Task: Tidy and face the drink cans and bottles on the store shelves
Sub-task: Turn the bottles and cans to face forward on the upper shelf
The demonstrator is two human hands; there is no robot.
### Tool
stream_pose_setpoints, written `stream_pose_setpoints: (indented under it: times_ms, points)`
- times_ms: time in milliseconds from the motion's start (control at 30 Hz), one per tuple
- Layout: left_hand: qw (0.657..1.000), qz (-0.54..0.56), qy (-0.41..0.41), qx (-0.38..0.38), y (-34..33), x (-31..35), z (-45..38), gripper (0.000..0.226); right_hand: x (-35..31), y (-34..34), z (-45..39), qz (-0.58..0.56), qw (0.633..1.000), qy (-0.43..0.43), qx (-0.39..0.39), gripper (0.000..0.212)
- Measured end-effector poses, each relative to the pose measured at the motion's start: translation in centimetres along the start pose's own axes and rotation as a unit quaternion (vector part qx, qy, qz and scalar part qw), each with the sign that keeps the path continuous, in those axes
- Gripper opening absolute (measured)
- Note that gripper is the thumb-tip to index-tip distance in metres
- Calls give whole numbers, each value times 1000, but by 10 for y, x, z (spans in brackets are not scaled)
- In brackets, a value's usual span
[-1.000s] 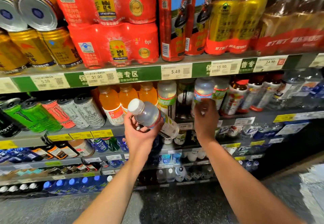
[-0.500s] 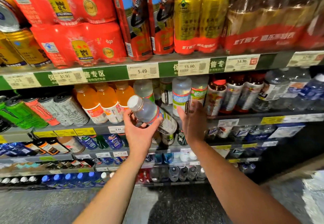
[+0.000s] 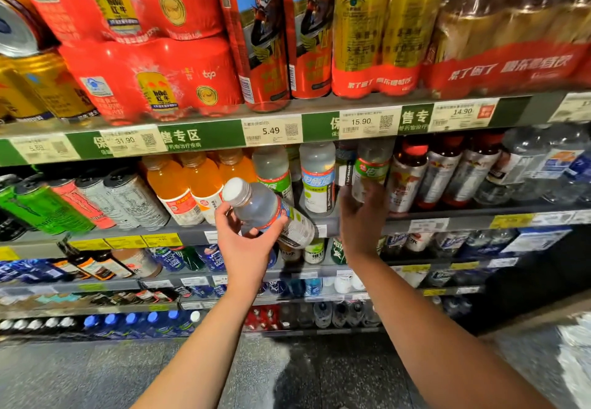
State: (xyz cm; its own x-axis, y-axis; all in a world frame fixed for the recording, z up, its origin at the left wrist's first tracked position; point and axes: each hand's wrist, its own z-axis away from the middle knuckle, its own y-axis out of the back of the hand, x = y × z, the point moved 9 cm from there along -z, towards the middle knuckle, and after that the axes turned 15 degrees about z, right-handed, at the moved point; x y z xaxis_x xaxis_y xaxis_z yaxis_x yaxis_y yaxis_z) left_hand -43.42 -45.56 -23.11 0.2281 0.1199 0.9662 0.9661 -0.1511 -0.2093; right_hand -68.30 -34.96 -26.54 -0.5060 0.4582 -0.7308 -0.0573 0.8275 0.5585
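Left hand: the left hand [image 3: 244, 245] grips a clear bottle [image 3: 267, 211], fingers curled round its middle.
Clear bottle: tilted, white cap up-left, held off the shelf [image 3: 463, 215] just in front of its front edge.
Right hand: the right hand [image 3: 361, 216] reaches in, fingers on a green-labelled bottle [image 3: 371, 168]; whether they close round it, I cannot tell.
Green-labelled bottle: upright near the shelf's front edge, beside the red-capped bottles [image 3: 409, 175].

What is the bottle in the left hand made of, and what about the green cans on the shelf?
The tilted bottle in the left hand looks like clear, glossy plastic: the pale drink shows through it, and its white cap seems matte plastic. The green cans look like painted metal, probably aluminium, with shiny silvery rims and bright glints.
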Motion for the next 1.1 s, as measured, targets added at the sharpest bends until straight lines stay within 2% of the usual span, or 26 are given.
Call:
stream_pose_setpoints:
  times_ms: [67, 267, 433, 567, 667, 800, 1000, 1100]
  points:
    - [1000, 4, 4, -4, 2, -1, -3, 79, 8, 11, -1, 24, 998, -45, 46, 56]
    - [999, -1, 4, -35, -2, 3, -4, 74, 1, 5, -3, 25, 993, -98, 58, 79]
    - [999, -1, 8, -48, 0, 5, -5, 75, 0, 6, -11, 58, 989, -111, 74, 77]
    - [998, 5, 12, -56, 0, 4, -5, 78, 3, 1, -9, 2, 990, -126, 55, 77]
    - [998, 17, 22, -56, -1, 3, -2, 78, 7, 5, -19, 11, 992, -113, 46, 86]
    - [996, 45, 42, -62, -7, -1, 3, 80, 6, 13, -17, 44, 995, -87, 26, 80]
    - [991, 99, 54, -75, -33, 3, 18, 77, 23, 40, 10, -92, 990, -109, 9, 87]
    - [989, 120, 58, -69, -55, -4, 25, 78, 37, 58, 19, -143, 982, -120, 8, 71]
